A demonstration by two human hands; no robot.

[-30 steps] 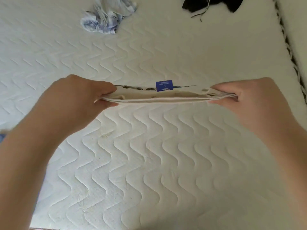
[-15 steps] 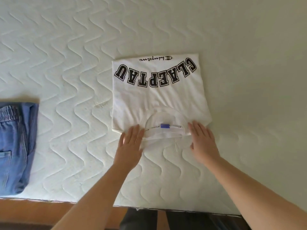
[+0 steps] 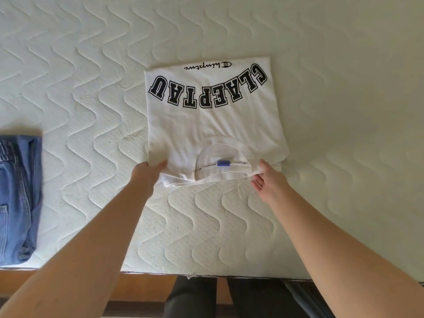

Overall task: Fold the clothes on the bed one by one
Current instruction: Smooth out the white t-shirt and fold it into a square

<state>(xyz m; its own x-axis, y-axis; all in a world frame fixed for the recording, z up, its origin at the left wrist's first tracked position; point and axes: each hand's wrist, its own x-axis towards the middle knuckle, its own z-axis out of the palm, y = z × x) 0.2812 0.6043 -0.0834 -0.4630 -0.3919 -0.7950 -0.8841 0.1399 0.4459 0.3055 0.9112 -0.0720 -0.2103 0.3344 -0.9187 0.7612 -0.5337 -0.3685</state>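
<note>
- I see the folded white T-shirt [image 3: 213,125] lying flat on the mattress [image 3: 91,65], toward its near edge.
- My left hand [image 3: 146,174] pinches the shirt's near-left corner.
- My right hand [image 3: 268,180] grips its near-right edge.
- Folded jeans [image 3: 18,198] sit at the near-left edge.

Two garments are counted on the bed [image 3: 344,111]: one white T-shirt [image 3: 213,125], folded into a rectangle, and one pair of blue jeans [image 3: 17,198], folded at the left edge. Two hands are seen, one left hand [image 3: 146,173] and one right hand [image 3: 268,177], each at a near corner of the T-shirt. One blue label [image 3: 223,162] is seen inside the collar. One arched word in black block letters and one smaller script line are printed on the T-shirt.
</note>
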